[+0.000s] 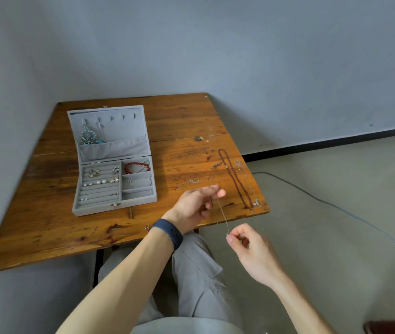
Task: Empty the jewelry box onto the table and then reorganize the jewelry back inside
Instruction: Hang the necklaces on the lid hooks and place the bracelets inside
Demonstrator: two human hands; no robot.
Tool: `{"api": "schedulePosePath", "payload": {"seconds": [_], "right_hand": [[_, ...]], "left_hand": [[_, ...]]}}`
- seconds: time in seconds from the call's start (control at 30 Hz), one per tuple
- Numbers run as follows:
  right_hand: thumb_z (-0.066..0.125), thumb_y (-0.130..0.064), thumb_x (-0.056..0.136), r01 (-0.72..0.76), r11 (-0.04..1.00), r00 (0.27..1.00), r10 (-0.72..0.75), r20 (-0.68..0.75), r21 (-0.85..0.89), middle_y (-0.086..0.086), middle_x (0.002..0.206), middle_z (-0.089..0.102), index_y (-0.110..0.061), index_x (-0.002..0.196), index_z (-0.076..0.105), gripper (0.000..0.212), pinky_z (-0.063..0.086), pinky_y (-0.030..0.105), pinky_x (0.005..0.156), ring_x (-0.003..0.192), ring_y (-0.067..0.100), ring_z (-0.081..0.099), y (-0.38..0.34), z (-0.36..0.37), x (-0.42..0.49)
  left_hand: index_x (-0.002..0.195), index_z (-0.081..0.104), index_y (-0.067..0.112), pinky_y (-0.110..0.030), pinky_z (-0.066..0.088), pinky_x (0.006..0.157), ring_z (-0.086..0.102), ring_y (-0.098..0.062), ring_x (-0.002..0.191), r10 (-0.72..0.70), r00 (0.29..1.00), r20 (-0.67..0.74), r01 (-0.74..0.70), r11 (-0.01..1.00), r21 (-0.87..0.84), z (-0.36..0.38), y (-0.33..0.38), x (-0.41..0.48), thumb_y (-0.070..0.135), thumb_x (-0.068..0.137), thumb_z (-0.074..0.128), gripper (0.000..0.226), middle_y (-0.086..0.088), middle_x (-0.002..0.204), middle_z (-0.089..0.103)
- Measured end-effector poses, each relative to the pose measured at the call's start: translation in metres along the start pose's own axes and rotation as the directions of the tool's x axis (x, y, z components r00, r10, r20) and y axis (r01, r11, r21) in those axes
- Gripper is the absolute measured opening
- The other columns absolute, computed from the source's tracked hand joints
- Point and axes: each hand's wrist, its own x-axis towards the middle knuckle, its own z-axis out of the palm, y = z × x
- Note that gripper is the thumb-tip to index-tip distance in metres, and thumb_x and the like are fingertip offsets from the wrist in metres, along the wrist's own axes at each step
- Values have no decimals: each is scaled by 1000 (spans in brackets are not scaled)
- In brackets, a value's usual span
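Grey walls close in behind our brown wooden table (179, 121), and bare floor lies open on the right. Our open grey felt jewelry box (90, 210) sits on its left part, back from the near edge. Our left hand (195, 204) and right hand (251, 247) each pinch one thin silver chain (221, 213), stretched across the near edge. A dark red bead necklace (236, 179) lies by the right edge. We cannot make out the tiny pieces in the box.

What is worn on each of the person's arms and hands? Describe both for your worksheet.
A dark blue watch band with strap holes circles the wrist of the left hand. The right hand has nothing at its wrist. No sleeves, gloves or rings show on either arm.
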Motion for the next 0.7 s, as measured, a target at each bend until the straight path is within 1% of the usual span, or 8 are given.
{"api": "schedulePosePath", "payload": {"seconds": [0.1, 0.2, 0.27, 0.37, 0.47, 0.57, 0.63, 0.7], "right_hand": [[59, -34, 97, -8, 1000, 1000, 8, 27, 0, -12, 81, 65, -31, 88, 58, 9, 43, 16, 63, 71, 3, 57, 2, 5, 1], [58, -36, 98, -9, 1000, 999, 9, 38, -24, -13, 84, 65, -30, 92, 58, 8, 43, 15, 62, 71, 4, 57, 1, 12, 2], [57, -35, 98, -5, 1000, 999, 7, 44, -30, -13, 84, 65, -29, 93, 58, 8, 42, 15, 62, 71, 4, 58, -2, 16, 4], [58, -33, 98, 9, 1000, 999, -9, 46, -2, -12, 81, 64, -30, 90, 56, 9, 44, 20, 64, 67, 3, 55, -5, 21, 7], [58, -33, 98, 31, 999, 999, -32, 41, 6, -12, 79, 63, -30, 88, 56, 10, 42, 16, 60, 65, -2, 54, -10, 25, 11], [58, -33, 98, 50, 999, 998, -50, 47, 0, -13, 81, 62, -30, 90, 56, 9, 41, 13, 58, 64, -2, 54, -15, 28, 15], [58, -34, 98, 66, 998, 996, -66, 56, -9, -13, 82, 63, -30, 91, 56, 8, 42, 14, 58, 64, 0, 54, -19, 31, 18], [57, -34, 98, 91, 996, 994, -90, 59, -7, -12, 85, 63, -29, 93, 56, 7, 44, 16, 61, 69, 1, 56, -25, 34, 24]], "left_hand": [[119, 68, 8, -20, 32, 52, 41, -7, 61, 85, 996, -32, -84, 995, 50, -12, 20, 1, 22, 97, 63, 26, 2, 90, 73], [112, 72, 10, -20, 33, 53, 44, -6, 59, 197, 980, -44, -186, 966, 177, -28, 43, -1, 27, 97, 63, 24, 0, 97, 75], [107, 73, 12, -22, 32, 52, 47, -7, 57, 245, 968, -53, -224, 942, 251, -38, 58, -4, 30, 98, 62, 22, -2, 102, 77], [107, 73, 13, -23, 31, 53, 50, -7, 57, 293, 951, -96, -251, 917, 311, -52, 75, -10, 30, 99, 60, 23, -2, 103, 77], [112, 72, 14, -24, 32, 56, 52, -6, 58, 343, 928, -147, -289, 910, 298, -65, 89, -17, 32, 100, 58, 26, 2, 104, 76], [113, 71, 16, -22, 33, 55, 50, -6, 60, 393, 897, -201, -340, 906, 253, -79, 103, -26, 32, 100, 57, 25, 3, 104, 76], [111, 72, 16, -20, 34, 53, 51, -7, 62, 434, 869, -238, -370, 889, 268, -91, 113, -33, 33, 100, 58, 24, 3, 103, 76], [108, 73, 16, -20, 36, 55, 54, -8, 65, 474, 834, -282, -389, 868, 309, -104, 122, -43, 34, 99, 60, 24, 3, 103, 77]]}}
